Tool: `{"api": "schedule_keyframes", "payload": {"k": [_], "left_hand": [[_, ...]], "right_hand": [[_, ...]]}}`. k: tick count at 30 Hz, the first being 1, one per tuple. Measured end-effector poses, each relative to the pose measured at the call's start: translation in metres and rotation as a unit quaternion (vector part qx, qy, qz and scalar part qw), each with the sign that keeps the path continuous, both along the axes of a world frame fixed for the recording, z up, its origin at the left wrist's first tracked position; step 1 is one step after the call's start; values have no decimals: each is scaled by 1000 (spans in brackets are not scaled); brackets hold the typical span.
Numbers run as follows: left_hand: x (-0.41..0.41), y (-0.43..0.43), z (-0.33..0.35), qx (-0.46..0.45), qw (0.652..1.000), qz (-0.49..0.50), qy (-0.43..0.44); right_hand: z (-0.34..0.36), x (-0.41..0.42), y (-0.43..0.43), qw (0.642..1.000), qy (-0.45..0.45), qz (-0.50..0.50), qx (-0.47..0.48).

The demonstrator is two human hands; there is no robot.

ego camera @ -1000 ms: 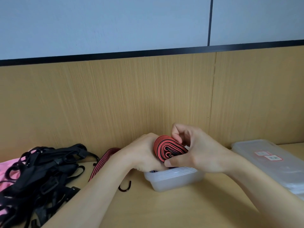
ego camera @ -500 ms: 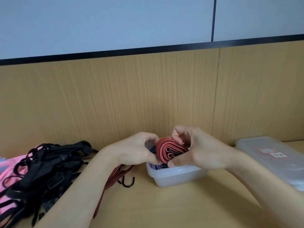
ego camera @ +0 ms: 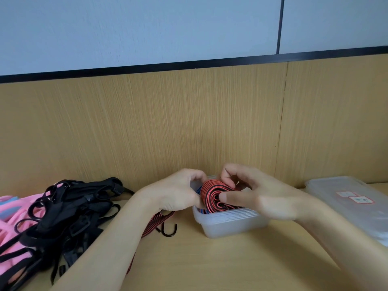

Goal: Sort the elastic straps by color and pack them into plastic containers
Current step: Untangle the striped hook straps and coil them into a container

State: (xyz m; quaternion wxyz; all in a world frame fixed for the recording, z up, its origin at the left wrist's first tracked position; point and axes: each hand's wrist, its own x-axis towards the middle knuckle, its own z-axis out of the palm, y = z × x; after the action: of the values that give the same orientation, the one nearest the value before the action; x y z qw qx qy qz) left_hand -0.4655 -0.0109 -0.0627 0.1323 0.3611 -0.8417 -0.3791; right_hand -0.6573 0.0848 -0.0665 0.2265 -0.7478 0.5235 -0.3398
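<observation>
Low in the middle, my left hand [ego camera: 178, 194] and right hand [ego camera: 258, 198] both pinch one rolled red-and-black strap [ego camera: 212, 190], fingers curled tight on it, at the mouth of the one clear tub [ego camera: 226, 224], where a bit of blue strap [ego camera: 199, 189] peeks out (my hands hide the rest inside). Its loose tail [ego camera: 155, 222] runs under my left arm, with one black hook [ego camera: 169, 231] on the table [ego camera: 231, 265] near the tub. At lower left, one heap of black straps [ego camera: 69, 211] lies over pink ones [ego camera: 12, 219]; at the right edge sits one clear flat box [ego camera: 352, 215] with two stickers [ego camera: 361, 200].
</observation>
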Motion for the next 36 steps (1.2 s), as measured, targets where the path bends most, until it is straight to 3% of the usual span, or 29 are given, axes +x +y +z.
{"api": "schedule_keyframes", "payload": {"k": [6, 9, 19, 28, 36], "left_hand": [[-1, 0, 0, -23, 1000, 1, -12], [-1, 2, 1, -24, 1000, -1, -12], [3, 3, -1, 42, 999, -17, 24], [13, 1, 4, 158, 982, -45, 90], [17, 0, 7, 146, 985, -71, 61]], "right_hand": [[-8, 26, 5, 966, 176, -140, -127], [-7, 36, 5, 950, 213, -175, -144], [0, 37, 3, 968, 148, -196, -56], [1, 28, -4, 989, 51, -133, 28], [6, 27, -2, 992, 52, -108, 48]]}}
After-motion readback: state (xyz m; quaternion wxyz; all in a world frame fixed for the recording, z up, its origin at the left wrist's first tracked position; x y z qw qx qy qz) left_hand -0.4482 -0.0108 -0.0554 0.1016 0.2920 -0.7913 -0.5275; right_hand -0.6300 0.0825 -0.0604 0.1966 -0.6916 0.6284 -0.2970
